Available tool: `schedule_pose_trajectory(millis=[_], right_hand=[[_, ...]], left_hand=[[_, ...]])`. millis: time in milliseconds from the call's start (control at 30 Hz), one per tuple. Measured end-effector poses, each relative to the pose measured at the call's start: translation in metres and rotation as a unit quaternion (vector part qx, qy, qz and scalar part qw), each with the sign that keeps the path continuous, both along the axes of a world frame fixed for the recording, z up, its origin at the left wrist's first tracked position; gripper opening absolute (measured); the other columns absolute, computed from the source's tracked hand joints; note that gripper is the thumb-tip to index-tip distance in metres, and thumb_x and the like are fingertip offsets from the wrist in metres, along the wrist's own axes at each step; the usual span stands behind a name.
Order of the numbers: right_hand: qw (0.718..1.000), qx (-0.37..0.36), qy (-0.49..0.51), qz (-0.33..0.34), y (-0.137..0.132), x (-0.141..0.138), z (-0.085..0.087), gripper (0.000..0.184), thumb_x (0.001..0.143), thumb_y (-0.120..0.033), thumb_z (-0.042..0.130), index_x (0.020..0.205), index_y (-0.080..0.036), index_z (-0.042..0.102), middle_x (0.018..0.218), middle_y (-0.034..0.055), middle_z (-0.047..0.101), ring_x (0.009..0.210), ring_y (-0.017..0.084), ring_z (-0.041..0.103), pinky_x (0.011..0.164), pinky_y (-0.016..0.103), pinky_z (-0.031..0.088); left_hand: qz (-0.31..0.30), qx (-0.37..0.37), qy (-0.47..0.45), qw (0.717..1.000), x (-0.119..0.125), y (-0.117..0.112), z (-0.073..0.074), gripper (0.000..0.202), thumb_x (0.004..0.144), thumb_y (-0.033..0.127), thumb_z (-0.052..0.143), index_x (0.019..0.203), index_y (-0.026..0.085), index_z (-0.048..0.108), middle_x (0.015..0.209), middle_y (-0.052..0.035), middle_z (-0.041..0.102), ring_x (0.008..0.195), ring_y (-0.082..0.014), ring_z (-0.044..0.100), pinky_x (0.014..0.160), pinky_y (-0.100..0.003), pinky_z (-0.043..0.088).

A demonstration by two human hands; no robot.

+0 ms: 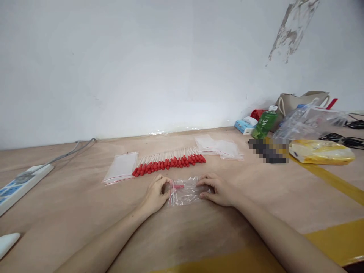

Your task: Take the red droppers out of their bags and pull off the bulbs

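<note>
Between my hands, a clear plastic zip bag (187, 197) lies flat just above or on the table, its red zip line at the left end. A small pink-red strip (178, 186) shows in or on it; which one I cannot tell. My left hand (157, 194) pinches the zip end between thumb and fingers. At the other end, my right hand (218, 189) has its curled fingers and thumb on the plastic. Beyond the bag is a row of pale sticks with red tips (170, 163), tips toward me. Flat zip bags lie left (121, 167) and right (218, 147) of the row.
A power strip (25, 185) with a grey cable stands at the left. On the right are a green bottle (265, 123), a blue tissue box (245, 126), a yellow-white packet (321, 152), crumpled plastic (307, 121) and black cables (344, 140). A wall bounds the table's back.
</note>
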State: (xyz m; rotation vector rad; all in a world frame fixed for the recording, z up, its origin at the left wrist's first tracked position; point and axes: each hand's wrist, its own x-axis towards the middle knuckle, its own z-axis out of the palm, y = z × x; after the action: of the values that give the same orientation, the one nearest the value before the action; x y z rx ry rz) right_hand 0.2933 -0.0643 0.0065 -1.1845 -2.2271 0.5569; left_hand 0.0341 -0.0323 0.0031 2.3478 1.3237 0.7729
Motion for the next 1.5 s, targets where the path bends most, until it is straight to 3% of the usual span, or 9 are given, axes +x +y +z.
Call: schedule_pose_trajectory(millis=[233,400,533,667,767,933,1167,1367,1500], right_hand=[[0.996,0.011,-0.085,-0.022,0.000,0.006,0.000,0.053,0.076,-0.052,0.053,0.121,-0.023,0.051,0.124,0.0091,0.050,0.114,0.025,0.044,0.096,0.041,0.033],[0.994,0.003,-0.106,-0.021,0.000,0.009,-0.002,0.063,0.075,-0.058,0.050,0.126,-0.022,0.046,0.132,0.0104,0.042,0.122,0.026,0.037,0.100,0.043,0.029],[0.994,-0.008,-0.105,-0.012,0.001,0.010,-0.001,0.069,0.071,-0.062,0.052,0.126,-0.021,0.046,0.133,0.0106,0.041,0.123,0.027,0.035,0.100,0.042,0.030],[0.994,-0.017,-0.106,-0.011,0.002,0.010,0.000,0.070,0.070,-0.063,0.052,0.126,-0.022,0.045,0.133,0.0098,0.041,0.122,0.027,0.035,0.100,0.042,0.030],[0.994,-0.018,-0.105,-0.012,0.001,0.009,0.000,0.070,0.070,-0.063,0.052,0.126,-0.021,0.046,0.132,0.0105,0.041,0.121,0.027,0.036,0.100,0.042,0.030],[0.995,-0.015,-0.097,-0.011,0.001,0.010,0.001,0.069,0.069,-0.063,0.054,0.125,-0.022,0.046,0.131,0.0102,0.042,0.119,0.027,0.038,0.099,0.042,0.032],[0.994,-0.022,-0.103,-0.012,0.001,0.010,0.003,0.071,0.070,-0.064,0.053,0.127,-0.023,0.045,0.133,0.0092,0.041,0.121,0.026,0.036,0.100,0.041,0.030],[0.992,-0.046,-0.104,0.061,0.001,0.008,0.005,0.068,0.072,-0.060,0.053,0.131,-0.029,0.038,0.139,0.0059,0.035,0.127,0.024,0.031,0.107,0.050,0.008],[0.989,-0.062,-0.105,0.084,0.002,0.005,0.006,0.069,0.074,-0.058,0.052,0.133,-0.032,0.031,0.142,0.0043,0.028,0.130,0.025,0.025,0.106,0.053,0.003]], left_hand=[[-0.005,0.067,-0.067,0.995,-0.017,0.008,0.009,0.010,0.083,0.028,0.044,0.082,0.021,0.050,0.083,-0.0029,0.054,0.077,-0.0165,0.053,0.067,-0.030,0.044],[-0.036,0.027,-0.151,0.988,-0.055,0.024,0.065,0.010,0.079,0.032,0.052,0.084,0.023,0.053,0.079,-0.0008,0.063,0.073,-0.0157,0.061,0.064,-0.029,0.050],[0.090,0.195,-0.286,0.934,-0.054,0.026,0.095,0.018,0.073,0.032,0.061,0.088,0.024,0.054,0.084,0.0020,0.063,0.077,-0.0153,0.063,0.074,-0.033,0.052],[0.009,0.295,-0.142,0.945,-0.017,0.040,0.077,0.010,0.079,0.028,0.056,0.087,0.026,0.062,0.091,0.0013,0.065,0.084,-0.0158,0.061,0.081,-0.033,0.049],[-0.068,0.278,-0.028,0.958,0.013,0.061,0.050,0.018,0.083,0.023,0.046,0.084,0.025,0.064,0.093,-0.0020,0.065,0.085,-0.0156,0.061,0.077,-0.029,0.048],[-0.074,0.215,0.090,0.970,0.043,0.081,0.028,0.015,0.080,0.016,0.051,0.078,0.022,0.064,0.084,-0.0048,0.064,0.080,-0.0174,0.059,0.078,-0.030,0.045],[-0.108,0.160,0.034,0.981,0.020,0.035,0.042,0.026,0.082,0.035,0.052,0.104,0.026,0.060,0.106,-0.0049,0.061,0.099,-0.0201,0.055,0.088,-0.033,0.042],[-0.254,0.036,0.163,0.953,-0.004,-0.010,0.021,0.054,0.084,0.042,0.045,0.135,0.034,0.028,0.143,-0.0033,0.028,0.132,-0.0253,0.023,0.106,-0.048,0.018],[-0.222,-0.023,0.124,0.967,-0.005,-0.017,0.012,0.050,0.084,0.044,0.045,0.132,0.033,0.034,0.141,-0.0046,0.030,0.130,-0.0251,0.026,0.105,-0.047,0.020]])
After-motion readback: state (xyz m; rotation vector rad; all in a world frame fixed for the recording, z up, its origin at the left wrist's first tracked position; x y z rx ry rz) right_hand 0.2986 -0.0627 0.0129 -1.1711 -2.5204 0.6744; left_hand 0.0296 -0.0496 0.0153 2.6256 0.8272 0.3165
